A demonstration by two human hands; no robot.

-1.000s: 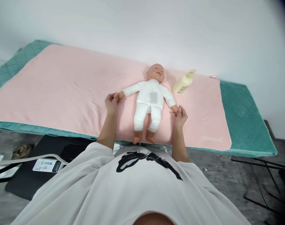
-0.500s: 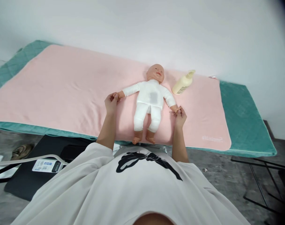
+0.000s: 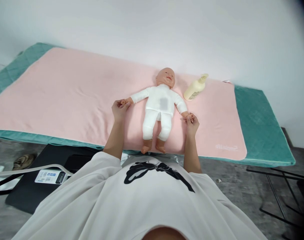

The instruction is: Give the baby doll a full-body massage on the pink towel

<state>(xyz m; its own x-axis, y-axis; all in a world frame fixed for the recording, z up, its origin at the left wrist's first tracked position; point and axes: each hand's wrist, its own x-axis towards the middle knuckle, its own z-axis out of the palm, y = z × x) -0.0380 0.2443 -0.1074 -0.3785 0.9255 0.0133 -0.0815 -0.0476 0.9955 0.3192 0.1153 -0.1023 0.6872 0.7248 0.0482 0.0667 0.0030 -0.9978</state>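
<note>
A baby doll (image 3: 160, 100) with a white cloth body lies on its back on a pink mat (image 3: 92, 83), arms spread and feet toward me. My left hand (image 3: 120, 109) is closed around the doll's hand on the left side, thumb laid over it. On the other side, my right hand (image 3: 192, 124) pinches the doll's other hand between thumb and fingers. A pale yellow pump bottle (image 3: 195, 89) lies tilted on the mat, to the right of the doll's head.
Under the mat is a green padded bed (image 3: 259, 123) set against a white wall (image 3: 152, 30). Below its edge on the left are a black chair seat (image 3: 27, 195) and a shoe (image 3: 23, 162). A black metal frame (image 3: 274, 196) stands on the floor at right.
My left thumb has shifted slightly to the right over the doll's hand. The fingers of my right hand have moved a little on the other doll hand. The doll's body lies as before.
</note>
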